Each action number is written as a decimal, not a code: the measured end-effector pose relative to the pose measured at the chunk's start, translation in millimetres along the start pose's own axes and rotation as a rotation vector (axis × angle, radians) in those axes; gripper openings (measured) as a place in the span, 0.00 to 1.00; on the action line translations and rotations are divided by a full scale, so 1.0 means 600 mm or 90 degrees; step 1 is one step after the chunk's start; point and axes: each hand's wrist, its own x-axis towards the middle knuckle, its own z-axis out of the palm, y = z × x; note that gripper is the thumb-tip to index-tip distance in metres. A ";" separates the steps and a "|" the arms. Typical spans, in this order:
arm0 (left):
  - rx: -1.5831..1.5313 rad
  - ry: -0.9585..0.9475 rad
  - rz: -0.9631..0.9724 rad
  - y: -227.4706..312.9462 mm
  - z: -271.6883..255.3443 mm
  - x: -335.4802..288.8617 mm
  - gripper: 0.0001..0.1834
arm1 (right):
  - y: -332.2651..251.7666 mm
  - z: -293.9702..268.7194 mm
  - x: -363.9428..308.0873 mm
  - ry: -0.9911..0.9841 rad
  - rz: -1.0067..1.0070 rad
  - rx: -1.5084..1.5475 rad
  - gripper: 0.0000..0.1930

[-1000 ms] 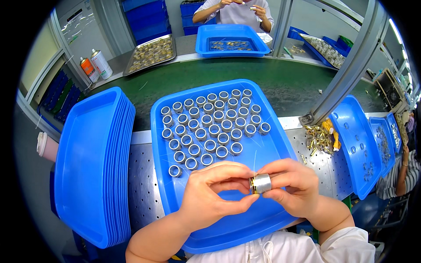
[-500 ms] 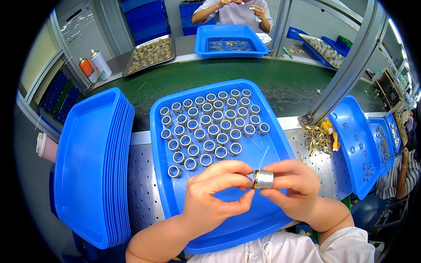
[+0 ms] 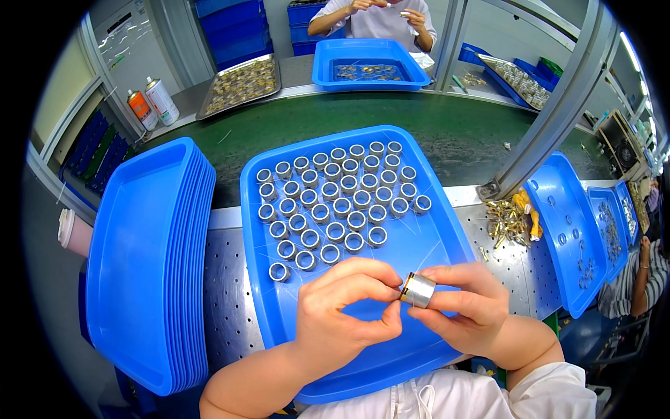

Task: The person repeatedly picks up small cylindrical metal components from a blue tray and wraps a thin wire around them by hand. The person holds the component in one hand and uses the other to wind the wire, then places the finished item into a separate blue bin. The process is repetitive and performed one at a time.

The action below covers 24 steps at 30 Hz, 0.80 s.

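Between the thumb and fingers of my right hand is a short silver metal cylinder, tilted, with a dark and gold-coloured band at its left end. My left hand is closed in a pinch right beside that end; whatever its fingertips hold is too small to make out. Both hands are above the near part of a large blue tray. Farther in, rows of similar open-ended metal cylinders stand upright on the tray, with fine pale strands around them.
Left of the tray rises a stack of blue trays, beside a pink cup. A green belt crosses behind. To the right lie brass-coloured pieces, a metal post and another blue tray. A person works opposite.
The cylinder has tilted in my right hand, its banded end turning upward. My right fingers have shifted around it. My left hand stays in nearly the same place, still pinched.
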 end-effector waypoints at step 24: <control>0.038 0.004 0.006 0.004 -0.002 0.002 0.10 | 0.006 0.003 -0.001 0.015 -0.073 -0.004 0.14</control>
